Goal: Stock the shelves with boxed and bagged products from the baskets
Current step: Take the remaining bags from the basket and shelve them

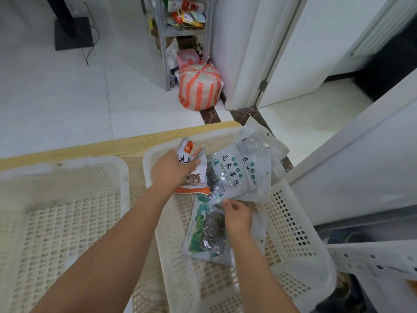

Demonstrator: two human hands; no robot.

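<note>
Several film bags in basket: likely light, slippery.
Left hand curls round orange pouch; right hand pinches grey bag by its edge, probably the stiffest hold.

Both R basket & L basket are looking like moulded plastic: cream-white, semi-matt, w/ perforated walls & floors. Under them the bench is showing pale wood grain, matt. In the R one, the wood-ear bag is shining as glossy clear film w/ a printed panel, crinkling in places. The orange & white mushroom bag is creasing, glossy film too. The green-printed bag is showing the same shiny film. The floor tiles are gleaming, smooth & white. The threshold strip is looking like polished dark stone. The striped sack is looking woven & dull, the shelf rack grey metal.
</note>
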